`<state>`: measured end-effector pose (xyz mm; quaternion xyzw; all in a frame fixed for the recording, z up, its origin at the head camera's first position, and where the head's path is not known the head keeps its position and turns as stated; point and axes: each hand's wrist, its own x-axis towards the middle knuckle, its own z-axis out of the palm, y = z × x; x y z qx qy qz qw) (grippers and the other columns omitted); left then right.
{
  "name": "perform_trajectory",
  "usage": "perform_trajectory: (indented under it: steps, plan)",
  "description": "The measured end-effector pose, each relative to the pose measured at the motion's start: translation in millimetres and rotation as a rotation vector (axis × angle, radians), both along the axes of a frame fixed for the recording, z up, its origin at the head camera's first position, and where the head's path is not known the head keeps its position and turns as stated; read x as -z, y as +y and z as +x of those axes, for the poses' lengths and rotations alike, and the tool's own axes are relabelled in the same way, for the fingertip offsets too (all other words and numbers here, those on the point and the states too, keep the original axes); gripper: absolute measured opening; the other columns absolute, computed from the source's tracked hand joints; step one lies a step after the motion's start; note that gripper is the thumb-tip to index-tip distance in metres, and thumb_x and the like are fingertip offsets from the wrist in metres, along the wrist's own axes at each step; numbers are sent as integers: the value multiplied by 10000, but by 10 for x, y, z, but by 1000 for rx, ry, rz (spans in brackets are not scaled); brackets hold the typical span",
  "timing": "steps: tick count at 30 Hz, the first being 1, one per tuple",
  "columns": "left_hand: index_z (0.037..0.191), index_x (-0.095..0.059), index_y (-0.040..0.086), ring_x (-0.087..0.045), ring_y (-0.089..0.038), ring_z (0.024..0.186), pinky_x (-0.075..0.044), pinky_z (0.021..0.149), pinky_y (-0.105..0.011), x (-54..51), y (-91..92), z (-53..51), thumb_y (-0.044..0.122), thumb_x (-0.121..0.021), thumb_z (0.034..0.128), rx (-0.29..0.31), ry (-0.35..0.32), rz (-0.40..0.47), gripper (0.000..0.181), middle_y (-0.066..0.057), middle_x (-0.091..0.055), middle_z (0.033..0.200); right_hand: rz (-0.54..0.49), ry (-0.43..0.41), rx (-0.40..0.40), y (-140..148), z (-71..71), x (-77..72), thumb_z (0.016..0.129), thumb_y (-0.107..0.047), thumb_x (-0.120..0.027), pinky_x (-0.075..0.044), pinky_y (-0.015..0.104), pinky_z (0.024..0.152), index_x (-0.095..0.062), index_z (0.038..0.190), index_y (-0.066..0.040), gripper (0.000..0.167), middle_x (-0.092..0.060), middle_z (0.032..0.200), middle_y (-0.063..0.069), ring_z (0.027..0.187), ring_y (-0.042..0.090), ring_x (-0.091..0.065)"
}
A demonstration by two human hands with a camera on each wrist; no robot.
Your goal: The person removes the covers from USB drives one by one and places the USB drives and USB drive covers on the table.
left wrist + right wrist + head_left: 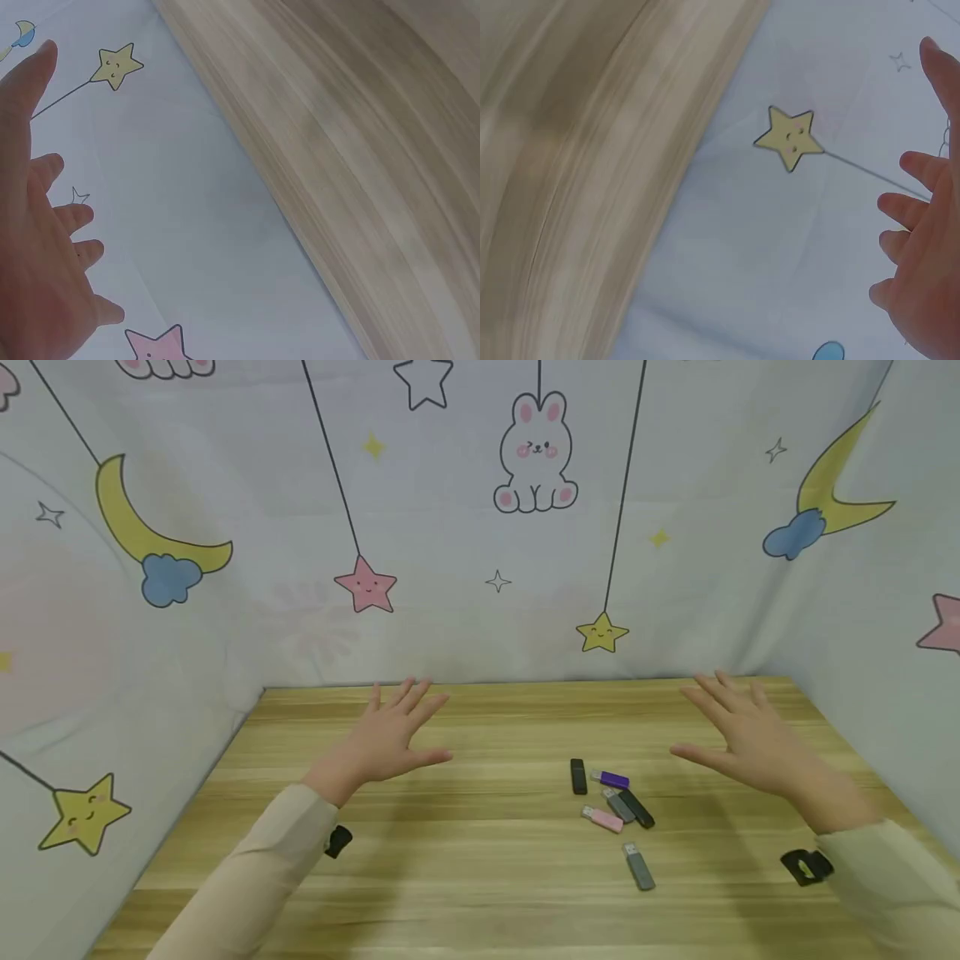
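Note:
In the head view my left hand [390, 735] hovers over the left part of the table, fingers spread and holding nothing. My right hand [750, 739] is held the same way on the right, nearest to a group of USB sticks. That group has a black USB stick [578, 776], a purple one [615, 780], a dark one [637, 808] lying against a grey one [619, 807], and a pink one [606, 820]. Another grey USB stick [639, 867] lies apart, closer to me. Both wrist views show spread fingers and no object in them.
The wooden table [465, 877] ends at a pale curtain [450, 527] printed with stars, moons and a rabbit, which also runs along the left and right sides. A black wrist device [807, 867] sits by the right sleeve, another [338, 842] by the left.

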<state>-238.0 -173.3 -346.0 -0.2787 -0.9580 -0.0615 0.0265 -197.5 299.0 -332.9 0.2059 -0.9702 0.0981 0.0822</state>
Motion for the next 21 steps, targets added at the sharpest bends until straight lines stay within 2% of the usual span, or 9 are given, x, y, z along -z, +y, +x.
perform_trajectory:
  steps: [7, 17, 21]
  plan:
    - [1540, -245, 203, -88, -329, 1473, -21, 1112, -659, -5, 286, -75, 650, -521, 886, 75, -2, 29, 839, -117, -154, 1603, -22, -10, -50, -254, -74, -1, 881, -553, -616, 17, 600, 1139, -340, 1478, -51, 828, -255, 1547, 217, 1447, 419, -116]
    - [1546, -223, 221, -94, -311, 1476, -33, 1122, -641, -28, 712, -197, 639, -525, 891, 170, -36, -17, 833, -86, -133, 1610, -72, -27, -92, -529, -184, 87, 885, -550, -613, -15, 626, 1128, -354, 1472, -47, 815, -258, 1549, 211, 1450, 412, -117]
    - [1547, -219, 216, -98, -305, 1477, -54, 1130, -629, -5, 853, -234, 629, -526, 896, 195, -47, -14, 830, -82, -128, 1611, -83, -19, -100, -597, -210, 110, 885, -533, -625, -36, 626, 1129, -369, 1465, -42, 802, -269, 1546, 207, 1447, 414, -128]
